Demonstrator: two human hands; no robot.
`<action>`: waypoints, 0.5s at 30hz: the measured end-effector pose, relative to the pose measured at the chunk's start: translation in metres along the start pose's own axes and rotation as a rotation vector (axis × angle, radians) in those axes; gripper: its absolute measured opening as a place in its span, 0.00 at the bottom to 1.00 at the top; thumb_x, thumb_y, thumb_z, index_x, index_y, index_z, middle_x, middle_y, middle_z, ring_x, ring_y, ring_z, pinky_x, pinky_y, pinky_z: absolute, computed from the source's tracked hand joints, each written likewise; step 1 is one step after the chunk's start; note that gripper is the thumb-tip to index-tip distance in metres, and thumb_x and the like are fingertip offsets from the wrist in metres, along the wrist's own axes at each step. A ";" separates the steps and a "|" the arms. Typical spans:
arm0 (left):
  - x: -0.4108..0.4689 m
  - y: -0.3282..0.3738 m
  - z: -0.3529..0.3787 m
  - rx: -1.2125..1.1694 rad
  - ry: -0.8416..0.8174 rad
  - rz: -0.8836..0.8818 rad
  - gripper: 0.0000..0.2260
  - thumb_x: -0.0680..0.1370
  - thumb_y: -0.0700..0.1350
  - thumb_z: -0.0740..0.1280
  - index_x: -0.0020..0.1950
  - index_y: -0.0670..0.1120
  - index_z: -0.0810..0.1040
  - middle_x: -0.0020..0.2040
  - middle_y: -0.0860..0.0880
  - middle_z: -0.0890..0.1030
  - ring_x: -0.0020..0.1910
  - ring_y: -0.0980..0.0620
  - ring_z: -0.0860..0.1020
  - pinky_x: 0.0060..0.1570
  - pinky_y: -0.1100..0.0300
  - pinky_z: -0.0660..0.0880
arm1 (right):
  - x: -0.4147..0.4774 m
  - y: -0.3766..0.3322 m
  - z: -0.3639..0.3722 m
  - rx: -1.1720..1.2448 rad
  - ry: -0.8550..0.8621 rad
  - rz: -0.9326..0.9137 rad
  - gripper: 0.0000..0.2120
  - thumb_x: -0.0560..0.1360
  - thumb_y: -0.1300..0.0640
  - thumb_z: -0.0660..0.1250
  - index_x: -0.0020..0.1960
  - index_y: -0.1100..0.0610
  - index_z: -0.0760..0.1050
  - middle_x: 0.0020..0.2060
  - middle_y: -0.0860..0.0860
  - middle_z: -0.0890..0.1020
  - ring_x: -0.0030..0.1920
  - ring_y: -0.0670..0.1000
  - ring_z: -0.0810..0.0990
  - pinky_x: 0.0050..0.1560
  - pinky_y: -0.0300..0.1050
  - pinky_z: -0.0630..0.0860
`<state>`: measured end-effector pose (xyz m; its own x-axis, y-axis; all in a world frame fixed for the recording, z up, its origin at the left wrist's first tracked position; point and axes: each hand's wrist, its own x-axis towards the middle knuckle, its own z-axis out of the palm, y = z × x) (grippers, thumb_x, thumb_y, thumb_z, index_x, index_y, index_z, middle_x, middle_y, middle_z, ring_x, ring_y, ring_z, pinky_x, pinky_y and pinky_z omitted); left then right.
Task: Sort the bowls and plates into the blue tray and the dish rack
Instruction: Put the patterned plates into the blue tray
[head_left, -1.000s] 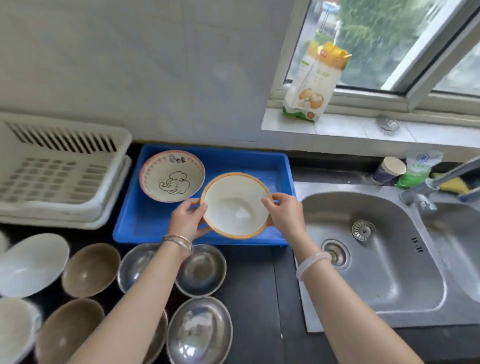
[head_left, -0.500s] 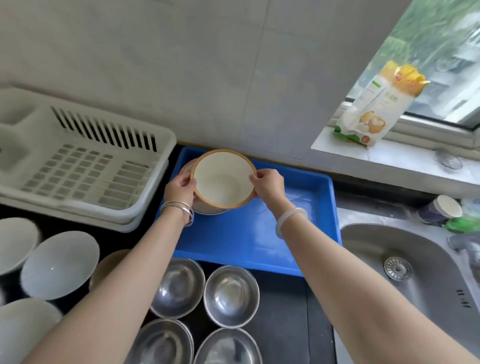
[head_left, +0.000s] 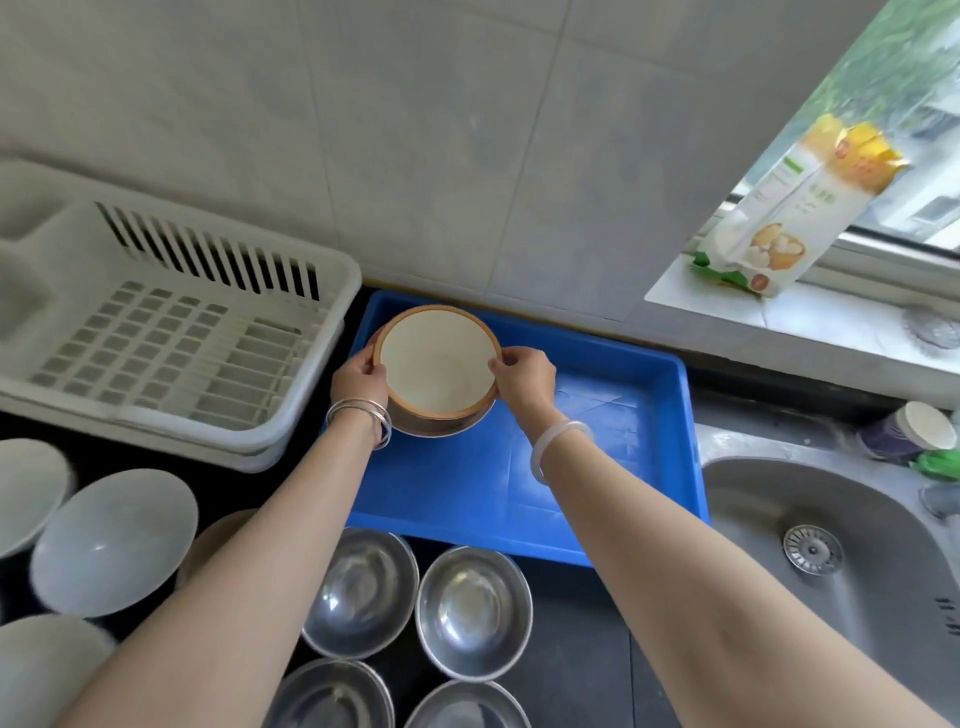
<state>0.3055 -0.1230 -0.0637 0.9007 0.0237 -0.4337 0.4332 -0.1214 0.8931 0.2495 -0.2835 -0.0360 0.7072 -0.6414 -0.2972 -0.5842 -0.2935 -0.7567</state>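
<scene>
Orange-rimmed bowl (head_left: 436, 358), gripped at its rim by the left hand (head_left: 358, 382) and right hand (head_left: 524, 376), now rests on the lower bowl (head_left: 431, 427) in the upper left of the blue tray (head_left: 597, 441), no longer mid-tray; stacking seems nearly done.

Soft daylight enters from the window (head_left: 898, 83) at upper right and lights the tiled wall (head_left: 415, 156) evenly. The steel bowls (head_left: 470, 610) carry pale glare. Wide-angle distortion bends the frame edges, and the white bowls (head_left: 114, 540) at left are blurred.
</scene>
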 end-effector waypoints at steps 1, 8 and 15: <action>0.001 -0.001 0.000 0.006 0.003 0.003 0.18 0.77 0.36 0.56 0.64 0.47 0.75 0.61 0.45 0.78 0.59 0.42 0.76 0.62 0.45 0.73 | 0.000 0.001 0.001 0.003 -0.003 -0.001 0.06 0.75 0.61 0.64 0.46 0.58 0.80 0.39 0.56 0.83 0.43 0.59 0.83 0.48 0.57 0.81; 0.000 -0.004 0.004 0.076 0.070 0.055 0.19 0.77 0.35 0.55 0.64 0.47 0.75 0.61 0.46 0.79 0.59 0.44 0.76 0.57 0.57 0.71 | -0.007 0.006 0.006 0.028 0.025 -0.038 0.09 0.78 0.57 0.64 0.52 0.61 0.80 0.40 0.53 0.81 0.41 0.53 0.79 0.43 0.45 0.76; -0.011 0.000 0.001 0.032 0.091 0.065 0.18 0.77 0.36 0.57 0.65 0.44 0.74 0.62 0.46 0.78 0.61 0.46 0.76 0.59 0.57 0.71 | -0.015 0.008 0.004 0.108 0.014 -0.011 0.13 0.79 0.56 0.60 0.57 0.60 0.79 0.47 0.54 0.82 0.45 0.53 0.80 0.46 0.45 0.77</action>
<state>0.2960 -0.1248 -0.0588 0.9265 0.1051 -0.3613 0.3742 -0.1568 0.9140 0.2359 -0.2737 -0.0398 0.7075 -0.6487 -0.2806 -0.5294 -0.2233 -0.8185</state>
